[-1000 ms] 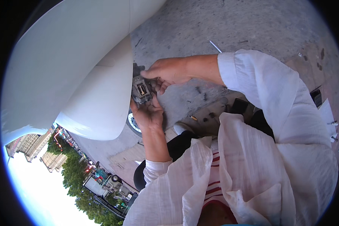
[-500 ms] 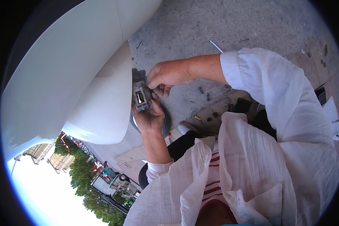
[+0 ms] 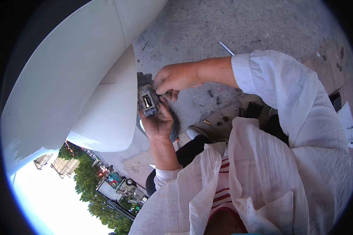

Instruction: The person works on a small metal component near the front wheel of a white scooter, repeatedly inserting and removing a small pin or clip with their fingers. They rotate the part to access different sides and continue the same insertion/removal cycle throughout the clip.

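Observation:
A grimy dark metal part [image 3: 147,101] with a rectangular opening, like a brake caliper, sits beside the lower edge of a white vehicle body panel [image 3: 102,113]. My left hand [image 3: 159,124] cups it from below, fingers curled around its lower end. Against its upper right side is my right hand [image 3: 172,78], thumb and fingers bent onto the part; what lies under those fingertips is partly hidden. Behind my left hand a dark tyre [image 3: 173,126] shows in part.
Grey concrete ground [image 3: 223,23] holds a white rod [image 3: 226,48], several small dark pieces [image 3: 217,100], a yellow-handled tool [image 3: 206,122] and a dark flat object [image 3: 254,110]. My shoe [image 3: 194,132] is below them. A vehicle [image 3: 121,190] and trees stand at the lower left.
Since one second ago my right hand has shifted slightly down and its fingers are more bent over the part. The part and my left hand sit a little lower in view.

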The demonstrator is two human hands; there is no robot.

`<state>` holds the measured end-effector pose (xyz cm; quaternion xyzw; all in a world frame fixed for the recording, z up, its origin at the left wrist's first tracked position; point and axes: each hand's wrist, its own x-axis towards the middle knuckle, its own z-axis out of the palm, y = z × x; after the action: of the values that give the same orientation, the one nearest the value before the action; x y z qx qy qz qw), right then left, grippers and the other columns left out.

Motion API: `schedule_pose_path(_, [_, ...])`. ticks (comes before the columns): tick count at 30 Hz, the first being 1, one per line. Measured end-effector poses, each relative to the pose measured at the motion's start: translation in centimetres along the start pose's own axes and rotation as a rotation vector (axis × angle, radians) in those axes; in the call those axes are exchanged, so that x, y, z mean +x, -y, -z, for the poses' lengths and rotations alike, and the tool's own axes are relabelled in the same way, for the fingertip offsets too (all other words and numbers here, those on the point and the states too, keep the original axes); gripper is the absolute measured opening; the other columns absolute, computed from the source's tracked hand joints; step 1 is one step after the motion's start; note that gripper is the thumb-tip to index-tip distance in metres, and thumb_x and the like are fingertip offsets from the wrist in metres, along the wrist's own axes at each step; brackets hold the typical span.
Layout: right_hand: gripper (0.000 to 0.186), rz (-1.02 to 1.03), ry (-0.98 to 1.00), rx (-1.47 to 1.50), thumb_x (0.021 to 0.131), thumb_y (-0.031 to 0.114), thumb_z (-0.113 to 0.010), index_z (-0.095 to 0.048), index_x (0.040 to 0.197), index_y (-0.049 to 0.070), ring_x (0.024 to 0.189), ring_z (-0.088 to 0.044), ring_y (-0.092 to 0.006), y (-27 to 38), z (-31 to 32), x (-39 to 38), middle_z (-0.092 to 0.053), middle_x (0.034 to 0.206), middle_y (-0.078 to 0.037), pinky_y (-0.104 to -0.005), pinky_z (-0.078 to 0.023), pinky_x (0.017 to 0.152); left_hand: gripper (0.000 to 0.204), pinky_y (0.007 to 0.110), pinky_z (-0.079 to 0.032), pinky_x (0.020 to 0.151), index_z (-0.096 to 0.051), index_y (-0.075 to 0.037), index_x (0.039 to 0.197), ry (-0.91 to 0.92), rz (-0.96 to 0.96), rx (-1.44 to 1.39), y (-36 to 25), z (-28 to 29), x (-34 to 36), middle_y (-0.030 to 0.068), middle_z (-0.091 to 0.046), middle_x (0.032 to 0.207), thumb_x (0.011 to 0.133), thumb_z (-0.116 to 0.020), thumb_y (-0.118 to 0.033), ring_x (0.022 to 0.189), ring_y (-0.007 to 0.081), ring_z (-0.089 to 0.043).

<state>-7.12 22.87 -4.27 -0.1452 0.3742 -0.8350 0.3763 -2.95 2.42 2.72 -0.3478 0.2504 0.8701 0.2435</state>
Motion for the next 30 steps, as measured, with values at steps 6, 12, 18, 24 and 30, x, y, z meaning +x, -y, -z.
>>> schedule_pose_path(6, [0.021,0.047,-0.417,-0.413,0.084,0.014,-0.059,-0.063,0.097,-0.002,0.076,-0.064,-0.0198,0.4,-1.3,-0.7,-0.065,0.081,-0.012,-0.0327,-0.053,0.070,0.046,0.042,-0.053,0.096,-0.053,0.000,0.125,-0.165,-0.291,0.051,2.4,-0.5,0.8,0.0162,-0.058,0.125,0.091,-0.061,-0.030,0.117,0.0311,-0.057])
schedule_pose_path(12, [0.020,0.388,-0.567,-0.648,0.076,0.009,-0.066,-0.064,0.093,-0.002,0.073,-0.066,-0.0242,-0.2,-2.2,-1.8,-0.067,0.083,-0.017,-0.0347,-0.052,0.070,0.049,0.039,-0.050,0.100,-0.050,-0.001,0.125,-0.176,-0.461,0.180,4.2,-1.4,1.0,0.0119,-0.059,0.124,0.092,-0.062,-0.034,0.115,0.0232,-0.059])
schedule_pose_path(18, [0.018,0.176,-0.596,-0.501,0.073,0.010,-0.068,-0.066,0.084,-0.004,0.068,-0.064,-0.0224,0.3,-2.9,0.3,-0.066,0.078,-0.016,-0.0332,-0.052,0.062,0.047,0.036,-0.049,0.100,-0.048,-0.002,0.125,-0.127,-0.546,0.286,4.4,-1.1,0.8,0.0111,-0.058,0.123,0.093,-0.061,-0.034,0.113,0.0215,-0.058])
schedule_pose_path(24, [0.024,-0.193,-0.592,-0.274,0.072,0.014,-0.069,-0.064,0.079,-0.008,0.058,-0.059,-0.0204,2.7,-3.5,1.9,-0.063,0.074,-0.013,-0.0325,-0.052,0.049,0.045,0.036,-0.049,0.101,-0.044,-0.002,0.126,-0.151,-0.561,0.281,4.6,-1.1,0.7,0.0126,-0.055,0.122,0.096,-0.056,-0.033,0.114,0.0231,-0.057])
schedule_pose_path(30, [0.029,-0.278,-0.563,-0.331,0.074,0.017,-0.068,-0.063,0.079,-0.010,0.056,-0.061,-0.0223,4.4,-4.3,2.8,-0.063,0.074,-0.016,-0.0327,-0.053,0.048,0.046,0.036,-0.048,0.103,-0.042,-0.001,0.127,-0.166,-0.579,0.301,4.4,-1.2,1.0,0.0135,-0.053,0.121,0.097,-0.055,-0.033,0.114,0.0240,-0.057])
